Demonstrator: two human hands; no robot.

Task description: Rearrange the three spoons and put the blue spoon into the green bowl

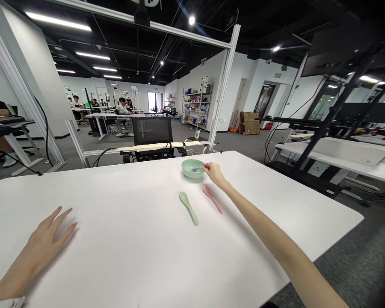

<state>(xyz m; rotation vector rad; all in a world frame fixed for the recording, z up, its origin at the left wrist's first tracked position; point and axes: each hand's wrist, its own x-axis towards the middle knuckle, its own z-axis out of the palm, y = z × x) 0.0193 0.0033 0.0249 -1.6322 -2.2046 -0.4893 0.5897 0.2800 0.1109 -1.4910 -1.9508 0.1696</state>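
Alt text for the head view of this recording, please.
The right hand holds a blue spoon in a mint-green bowl on a white table. A green spoon and a pink spoon lie nearby. The left hand rests open on the table.

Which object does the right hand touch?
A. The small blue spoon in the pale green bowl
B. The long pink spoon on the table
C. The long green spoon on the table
A. The right hand touches the small blue spoon inside the round pale green bowl.
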